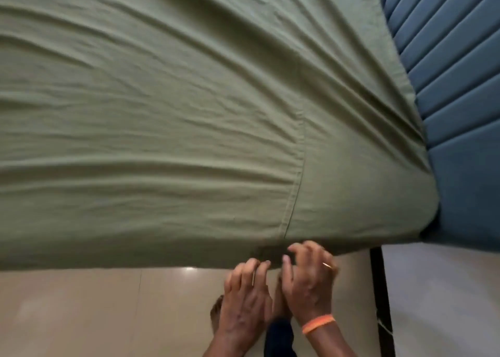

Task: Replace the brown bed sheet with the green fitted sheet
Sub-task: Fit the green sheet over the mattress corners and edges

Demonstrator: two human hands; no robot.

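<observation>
Here, left hand [244, 299] and right hand [308, 289] fingers curled, pinching green fitted sheet [162, 126] lower edge.

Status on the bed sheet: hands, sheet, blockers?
Both hands, left hand and right hand, at near edge of green sheet, fingers curled; grip unclear. Sheet covers mattress, wrinkled. No brown sheet visible. Nothing blocking.

Matt creased cloth sheet [162, 113]; glossy smooth floor tiles [94, 310]

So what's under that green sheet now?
The green fitted sheet covers the whole mattress top and its near edge, so whatever lies beneath is hidden; no brown sheet shows. Both hands, left and right, work at its lower hem above the tiled floor.
</observation>
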